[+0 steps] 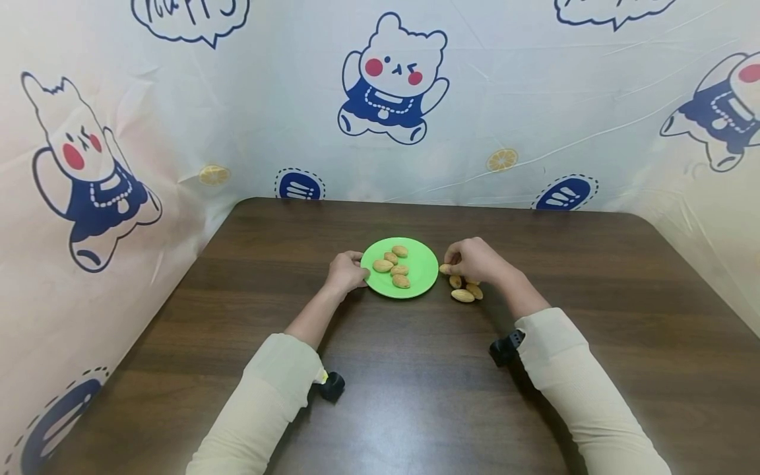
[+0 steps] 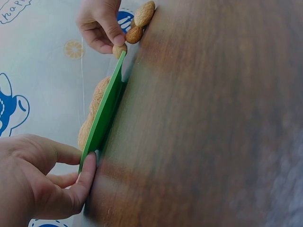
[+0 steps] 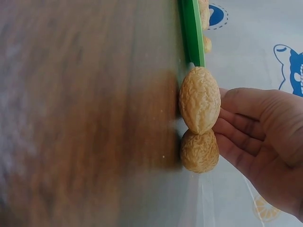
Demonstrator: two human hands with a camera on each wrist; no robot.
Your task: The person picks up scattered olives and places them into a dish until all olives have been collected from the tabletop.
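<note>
My left hand (image 1: 346, 272) pinches the left rim of a round green plate (image 1: 423, 267), thumb and fingers on either face of the rim in the left wrist view. Several tan, wrinkled nuts (image 1: 382, 266), like almonds in their shells, lie on the plate. Just off the plate's right edge, my right hand (image 1: 479, 259) pinches one such nut (image 2: 120, 50) in its fingertips. More loose nuts (image 1: 462, 296) lie on the table under and in front of that hand, some partly hidden by it. Two nuts (image 3: 200, 99) stand large before the right hand in the right wrist view.
The dark brown wooden table (image 1: 392, 389) has its far edge a little beyond the plate. Behind it hangs a pale cloth (image 1: 285, 99) printed with cartoon bears. A small black device (image 1: 332, 387) sits at the left wrist, another black device (image 1: 506, 348) at the right.
</note>
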